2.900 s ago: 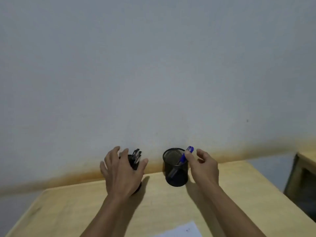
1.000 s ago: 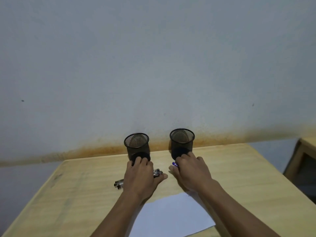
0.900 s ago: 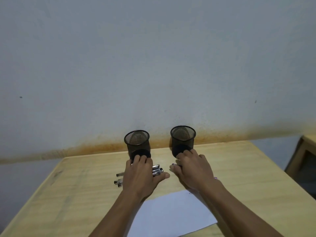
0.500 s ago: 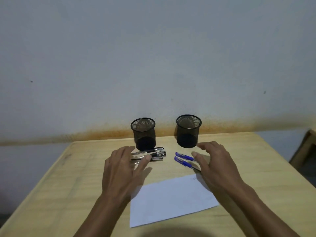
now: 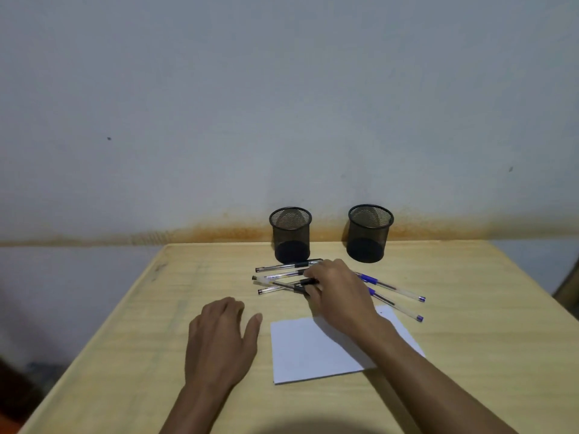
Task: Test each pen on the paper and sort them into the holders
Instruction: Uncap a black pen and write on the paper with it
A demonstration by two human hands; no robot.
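Two black mesh holders stand empty at the table's far edge, the left holder (image 5: 291,234) and the right holder (image 5: 369,232). Several black pens (image 5: 275,277) lie in a loose pile in front of the left holder. Two blue pens (image 5: 391,288) lie to the right, in front of the right holder. A white sheet of paper (image 5: 310,349) lies nearer to me. My right hand (image 5: 335,289) reaches across the paper and pinches one black pen in the pile. My left hand (image 5: 221,343) rests flat on the table left of the paper, fingers apart.
The wooden table (image 5: 470,339) stands against a grey wall with a rusty stain along its base. A dark piece of furniture (image 5: 568,285) shows at the right edge. The table's left edge (image 5: 103,327) drops to the floor.
My right hand has crossed over from the blue pens to the black pens and closed its fingers on one. My left hand has pulled back off the black pens onto the bare table.
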